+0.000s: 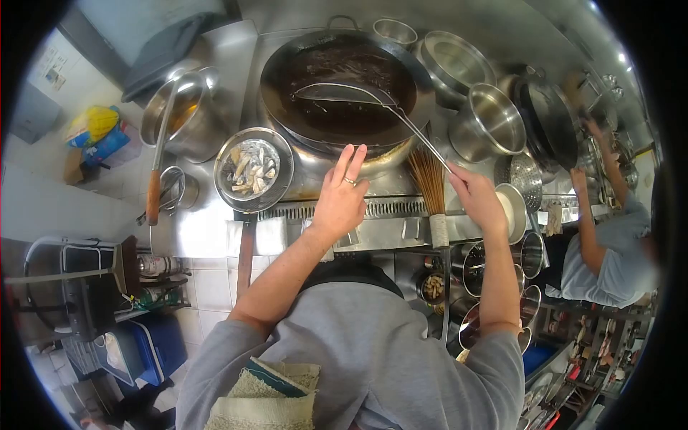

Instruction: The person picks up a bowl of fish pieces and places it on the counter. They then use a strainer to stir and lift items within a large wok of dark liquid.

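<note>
Head view: your right hand (479, 201) pinches the long, stiff, light ladle (344, 93) handle's near end over the wok (287, 64); left hand (340, 197) hovers spread.

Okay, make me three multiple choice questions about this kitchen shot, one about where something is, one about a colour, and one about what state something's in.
1. Where does the bowl of the ladle lie?
A. Inside the wok
B. In the stock pot
C. On the floor

2. What colour is the handle of the tool standing in the stock pot?
A. Blue
B. Orange-brown
C. White

3. How is the left hand?
A. Clenched around a cloth
B. Hidden under the counter
C. Open, fingers stretched toward the wok rim

Answers:
1. A, the ladle's bowl rests in the dark wok, its long handle running back to the right hand.
2. B, the handle sticking out of the pot is orange-brown.
3. C, the hand is open by the rim, holding nothing.
</note>
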`<state>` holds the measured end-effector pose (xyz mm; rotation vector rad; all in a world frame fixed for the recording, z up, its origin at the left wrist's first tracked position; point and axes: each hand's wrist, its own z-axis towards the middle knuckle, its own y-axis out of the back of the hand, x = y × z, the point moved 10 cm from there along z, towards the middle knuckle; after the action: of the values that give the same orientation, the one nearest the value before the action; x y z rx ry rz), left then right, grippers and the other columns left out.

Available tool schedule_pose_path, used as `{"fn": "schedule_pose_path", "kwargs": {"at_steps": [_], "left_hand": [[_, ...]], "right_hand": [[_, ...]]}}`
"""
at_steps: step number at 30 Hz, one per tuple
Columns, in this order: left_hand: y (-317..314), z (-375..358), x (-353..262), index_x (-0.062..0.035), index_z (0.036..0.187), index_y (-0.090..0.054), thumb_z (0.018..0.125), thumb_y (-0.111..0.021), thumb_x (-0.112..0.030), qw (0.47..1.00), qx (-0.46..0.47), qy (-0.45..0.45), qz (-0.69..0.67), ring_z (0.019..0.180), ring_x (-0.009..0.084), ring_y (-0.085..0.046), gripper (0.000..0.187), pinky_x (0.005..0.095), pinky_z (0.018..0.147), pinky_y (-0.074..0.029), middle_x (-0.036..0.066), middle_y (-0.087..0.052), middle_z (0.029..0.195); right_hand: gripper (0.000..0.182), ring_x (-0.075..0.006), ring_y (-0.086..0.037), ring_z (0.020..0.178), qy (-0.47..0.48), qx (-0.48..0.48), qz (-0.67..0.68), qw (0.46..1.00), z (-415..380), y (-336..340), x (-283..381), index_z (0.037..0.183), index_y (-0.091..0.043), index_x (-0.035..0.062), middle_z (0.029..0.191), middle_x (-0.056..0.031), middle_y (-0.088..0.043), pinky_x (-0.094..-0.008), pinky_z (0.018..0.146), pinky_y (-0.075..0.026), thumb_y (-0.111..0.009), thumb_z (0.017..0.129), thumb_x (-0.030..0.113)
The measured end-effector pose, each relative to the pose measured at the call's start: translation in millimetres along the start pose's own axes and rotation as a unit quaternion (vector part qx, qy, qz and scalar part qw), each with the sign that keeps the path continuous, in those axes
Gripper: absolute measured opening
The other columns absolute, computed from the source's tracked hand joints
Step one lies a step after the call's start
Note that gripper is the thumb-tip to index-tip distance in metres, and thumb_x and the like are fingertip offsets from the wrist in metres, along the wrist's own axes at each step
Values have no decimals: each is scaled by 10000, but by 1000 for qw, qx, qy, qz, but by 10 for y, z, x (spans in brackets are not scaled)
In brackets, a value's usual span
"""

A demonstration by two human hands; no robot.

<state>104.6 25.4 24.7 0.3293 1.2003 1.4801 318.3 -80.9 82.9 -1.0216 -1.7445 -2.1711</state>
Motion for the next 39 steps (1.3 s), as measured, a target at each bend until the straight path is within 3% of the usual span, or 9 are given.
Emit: {"fn": "schedule_pose_path", "kwargs": {"at_steps": [5, 11, 13, 16, 20, 23, 35, 38, 39], "left_hand": [[-14, 4, -7, -30, 832, -639, 747, -691, -25, 1000, 11, 6, 17, 1550, 412, -194, 99, 529, 1123, -384, 179, -232, 1678], [-22, 7, -19, -33, 852, -651, 738, -709, -33, 1000, 5, 3, 30, 1556, 397, -184, 128, 513, 1127, -385, 181, -220, 1681], [4, 5, -29, -34, 811, -631, 744, -672, -14, 1000, -10, 0, 16, 1545, 432, -205, 81, 527, 1115, -395, 189, -240, 1673], [-36, 2, -11, -36, 852, -656, 728, -726, -33, 999, 18, 7, 33, 1565, 376, -163, 143, 509, 1136, -375, 176, -204, 1687], [-30, 6, -23, -36, 840, -651, 727, -726, -31, 999, 23, 9, 36, 1564, 376, -166, 136, 509, 1137, -375, 175, -194, 1691], [-25, 4, -25, -37, 831, -650, 729, -709, -24, 999, 18, 10, 33, 1561, 390, -173, 118, 512, 1132, -382, 175, -205, 1688], [-3, 9, -35, -26, 832, -666, 745, -684, 3, 1000, 3, 11, 13, 1553, 425, -187, 93, 515, 1103, -416, 178, -225, 1680], [-2, 9, -40, -27, 849, -676, 742, -696, -4, 1000, 0, 7, 16, 1555, 417, -182, 111, 512, 1103, -412, 181, -219, 1680], [-9, 4, -38, -28, 851, -674, 737, -706, -13, 1000, -2, 5, 16, 1558, 407, -173, 120, 512, 1107, -403, 182, -212, 1682]], "right_hand": [[326, -470, -670, 964, 49, -56, -20, 997, 233, -104, -89, 1254, -686, 0, 1033, -300, -688, -451, 832, -537, -632, 1005, 203], [324, -481, -668, 957, 41, -99, -7, 994, 535, -168, -168, 1246, -691, 7, 1029, -304, -683, -476, 830, -539, -625, 1010, 218], [323, -483, -665, 968, 39, -103, -1, 994, 637, -205, -170, 1245, -692, 7, 1038, -304, -682, -466, 839, -543, -620, 1013, 220], [325, -481, -661, 1005, 23, -101, 9, 995, 775, -248, -163, 1245, -691, 4, 1063, -303, -682, -451, 867, -547, -616, 1017, 223], [336, -467, -662, 1066, 30, -113, 27, 993, 863, -278, -115, 1252, -689, 3, 1112, -295, -685, -432, 913, -544, -619, 1017, 234], [350, -454, -657, 1110, -16, -72, 57, 996, 892, -385, -212, 1262, -685, 9, 1144, -290, -686, -428, 943, -535, -621, 1016, 249], [354, -415, -684, 1105, -7, 18, 51, 998, 360, -439, -15, 1274, -680, 10, 1184, -257, -698, -416, 948, -531, -625, 1009, 238], [377, -238, -701, 907, 13, 26, 41, 999, 206, -452, -6, 1339, -637, 4, 1097, -244, -739, -348, 860, -525, -611, 1032, 221], [378, -231, -700, 907, 11, 30, 47, 998, 149, -444, 11, 1341, -636, 5, 1093, -244, -740, -347, 859, -526, -613, 1031, 222]]}}
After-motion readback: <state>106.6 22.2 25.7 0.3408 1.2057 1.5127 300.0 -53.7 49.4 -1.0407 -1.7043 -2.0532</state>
